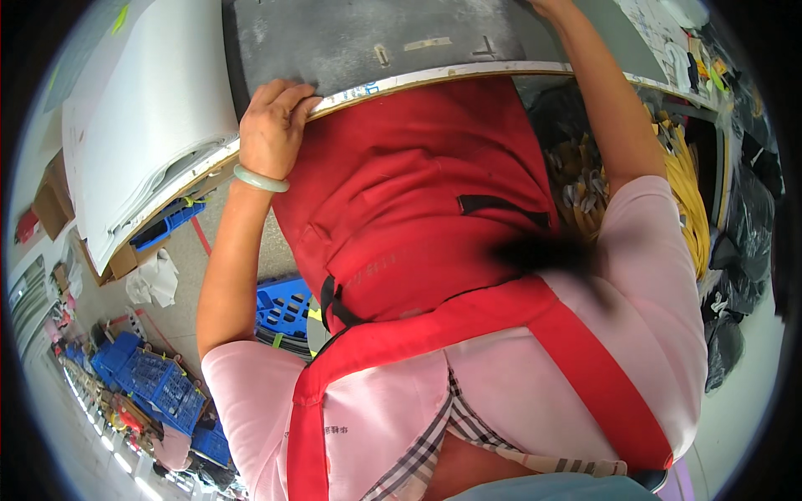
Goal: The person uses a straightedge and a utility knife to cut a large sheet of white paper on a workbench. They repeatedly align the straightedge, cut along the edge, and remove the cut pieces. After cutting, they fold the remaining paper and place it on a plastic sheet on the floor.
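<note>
My left hand [274, 123], with a pale bangle on its wrist, rests at the table's front edge by the left corner of a dark grey board [351, 42]. Its fingers are curled together; whether anything is under them is hidden. Only a bit of my right hand [547, 5] shows at the top rim, by the board's right side, and its fingers are out of sight. Tape pieces [428, 43] and a small dark angled mark lie on the board's scuffed surface.
A thick stack of white sheets [150, 100] overhangs the table edge at left. Below the table at right hang yellow strips [687, 184] beside black plastic bags [743, 225]. Blue crates [159, 384] stand at lower left; another blue crate [282, 302] is near my left elbow.
</note>
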Motion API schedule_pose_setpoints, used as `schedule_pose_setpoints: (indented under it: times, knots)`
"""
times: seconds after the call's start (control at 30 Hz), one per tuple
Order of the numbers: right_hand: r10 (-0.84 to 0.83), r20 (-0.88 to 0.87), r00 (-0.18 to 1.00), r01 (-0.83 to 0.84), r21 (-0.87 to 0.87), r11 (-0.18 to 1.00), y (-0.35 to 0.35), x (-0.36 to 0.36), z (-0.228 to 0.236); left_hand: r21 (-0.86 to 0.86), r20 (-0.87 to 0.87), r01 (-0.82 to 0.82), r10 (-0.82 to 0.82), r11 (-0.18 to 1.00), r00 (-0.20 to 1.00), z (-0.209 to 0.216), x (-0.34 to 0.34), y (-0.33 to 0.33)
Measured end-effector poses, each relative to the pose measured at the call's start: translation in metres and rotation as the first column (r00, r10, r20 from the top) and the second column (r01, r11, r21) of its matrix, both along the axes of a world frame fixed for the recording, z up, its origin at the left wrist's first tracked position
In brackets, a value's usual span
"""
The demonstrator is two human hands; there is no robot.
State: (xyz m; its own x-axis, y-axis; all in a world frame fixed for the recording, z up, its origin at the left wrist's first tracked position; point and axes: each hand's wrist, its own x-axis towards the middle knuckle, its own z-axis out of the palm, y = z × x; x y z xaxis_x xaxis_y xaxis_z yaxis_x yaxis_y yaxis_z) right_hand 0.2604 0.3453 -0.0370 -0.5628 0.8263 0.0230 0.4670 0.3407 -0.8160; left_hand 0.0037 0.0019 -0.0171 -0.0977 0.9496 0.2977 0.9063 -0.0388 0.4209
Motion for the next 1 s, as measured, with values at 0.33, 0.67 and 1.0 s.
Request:
schedule_pose_setpoints:
  times: [0.33, 0.67, 1.0]
  knots:
    - [0.042, -0.038, 0.998, -0.037, 0.127, 0.991, -0.001, -0.001, -0.009, 0.000, 0.051, 0.056, -0.056, 0.998, 0.997, 0.000, 0.017, 0.044]
    - [-0.125, -0.029, 0.992, 0.128, 0.259, 0.957, -0.012, 0.014, -0.004, -0.137, -0.055, -0.064, 0.057, 0.988, 0.997, -0.025, 0.059, 0.127]
    - [0.181, 0.119, 0.976, -0.199, 0.167, 0.966, -0.134, 0.049, 0.029, 0.049, -0.203, -0.143, 0.150, 0.988, 0.968, -0.028, 0.067, 0.124]
